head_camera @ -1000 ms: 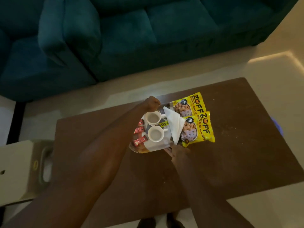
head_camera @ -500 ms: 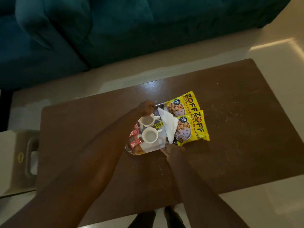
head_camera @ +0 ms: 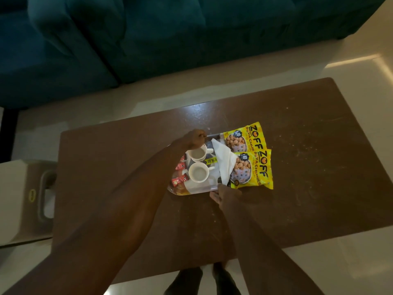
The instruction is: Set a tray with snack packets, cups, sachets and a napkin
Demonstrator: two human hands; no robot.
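We look down on a dark brown table [head_camera: 297, 167] where the tray [head_camera: 197, 189] sits near the middle; our left hand [head_camera: 194, 139] curls over the tray's far edge, fingers closed on the rim; our right hand [head_camera: 225, 195] grips the near edge at the tray's right corner. On the tray two white cups [head_camera: 198, 173] stand one behind the other, both upright with handles pointing right; red sachets [head_camera: 179, 180] lie in a row along the left side, partly hidden by our left forearm; a white napkin [head_camera: 223, 161] lies folded to the right of the cups, overlapping two yellow snack packets [head_camera: 254, 169] that lie side by side and stick out past the tray's right end. A teal sofa [head_camera: 148, 39] stands beyond the table; a pale box [head_camera: 19, 201] with a cut-out handle sits on the floor to the left.
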